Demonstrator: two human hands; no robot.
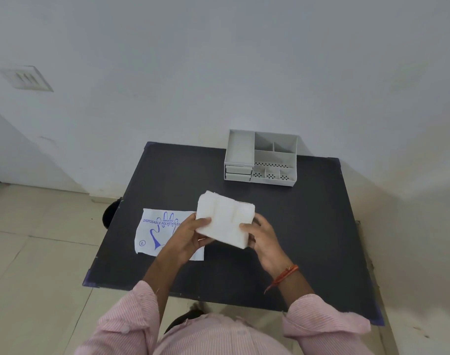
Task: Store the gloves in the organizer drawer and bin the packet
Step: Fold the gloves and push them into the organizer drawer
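A person in a pink striped shirt holds a folded white stack of gloves [225, 219] above a dark bench [308, 226], the left hand [188, 237] gripping its left edge and the right hand [263, 238] its right edge. The flat packet [158, 233], printed with a blue hand outline, lies on the bench partly under the left hand. A grey organizer [261, 158] stands at the far edge; its drawers [238, 172] look closed, though they are small here

Plain indoor room: bare white wall [218, 60], tiled floor [39, 265], small black table [308, 239].
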